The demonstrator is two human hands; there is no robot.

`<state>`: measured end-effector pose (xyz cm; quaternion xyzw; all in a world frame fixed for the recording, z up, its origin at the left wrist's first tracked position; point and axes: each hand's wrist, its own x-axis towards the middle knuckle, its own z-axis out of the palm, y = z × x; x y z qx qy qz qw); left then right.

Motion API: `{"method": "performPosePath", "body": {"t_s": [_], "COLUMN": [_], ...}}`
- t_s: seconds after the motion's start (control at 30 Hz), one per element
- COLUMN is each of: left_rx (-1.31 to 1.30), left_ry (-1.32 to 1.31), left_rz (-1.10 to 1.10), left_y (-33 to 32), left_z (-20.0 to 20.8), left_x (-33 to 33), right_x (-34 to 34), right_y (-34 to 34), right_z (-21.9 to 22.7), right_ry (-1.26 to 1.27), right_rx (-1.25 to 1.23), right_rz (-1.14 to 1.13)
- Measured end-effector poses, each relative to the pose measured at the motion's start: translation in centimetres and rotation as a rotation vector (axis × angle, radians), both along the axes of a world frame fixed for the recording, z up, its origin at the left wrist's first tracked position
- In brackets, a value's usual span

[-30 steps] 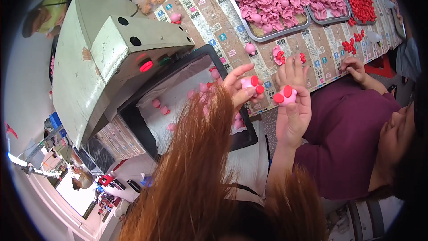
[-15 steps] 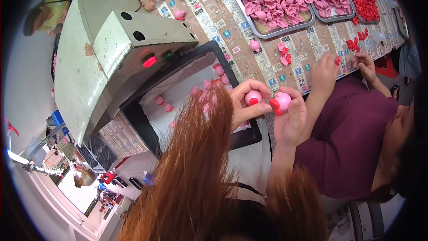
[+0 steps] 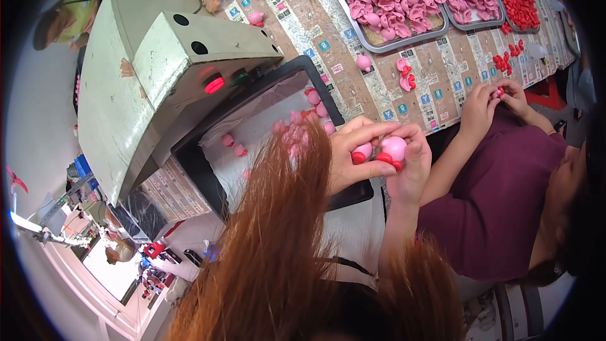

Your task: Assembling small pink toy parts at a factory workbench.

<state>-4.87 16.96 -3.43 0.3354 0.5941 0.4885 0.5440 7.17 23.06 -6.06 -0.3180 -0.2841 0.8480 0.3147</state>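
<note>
My left hand (image 3: 344, 159) is curled round a small pink toy figure (image 3: 365, 149) with a red part at its lower side. Close against it, my right hand (image 3: 413, 167) grips another pink toy figure (image 3: 394, 146) with red feet (image 3: 386, 161). The left thumb reaches to those red feet, and the left fingertips meet the right hand's fingers above the figures. Below and left of my hands is a black-rimmed tray (image 3: 197, 173) lined with white sheet. Several pink and red figures (image 3: 239, 150) lie in it, partly hidden by long hair.
A grey metal machine (image 3: 151, 76) with a red light (image 3: 214, 83) overhangs the tray. Bins of pink parts (image 3: 391, 0) and red parts (image 3: 514, 0) stand at the back. Loose pieces (image 3: 405, 74) lie on the patterned table (image 3: 328, 44). At right, a co-worker in maroon (image 3: 486, 202) handles a red piece.
My two hands have come closer together, and the left thumb and fingers now touch the right hand's figure. The co-worker's hands have come together round a small red piece.
</note>
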Motion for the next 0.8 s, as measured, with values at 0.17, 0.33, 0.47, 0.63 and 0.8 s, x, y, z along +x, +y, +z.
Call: {"method": "performPosePath", "body": {"t_s": [0.17, 0.33, 0.47, 0.63, 0.8], "left_rx": [-0.051, -0.033, -0.008, 0.068, 0.122], "left_ry": [0.092, 0.058, 0.168, 0.260, 0.307], "left_rz": [-0.027, 0.034, 0.011, 0.056, 0.061], "left_y": [-0.23, -0.06, 0.50, -0.08, 0.26], "left_z": [0.19, 0.41, 1.00, 0.42, 0.49], "left_x": [-0.17, 0.08, 0.17, 0.07, 0.07], "right_x": [-0.29, -0.01, -0.13, -0.32, -0.07], "right_y": [-0.28, -0.31, -0.02, -0.48, -0.06], "right_z": [0.02, -0.53, 0.05, -0.87, -0.49], "right_ry": [-0.037, -0.070, -0.011, -0.032, -0.009], "right_rx": [-0.020, -0.026, -0.073, -0.065, -0.053], "right_rz": [-0.048, -0.014, -0.071, -0.035, -0.027]}}
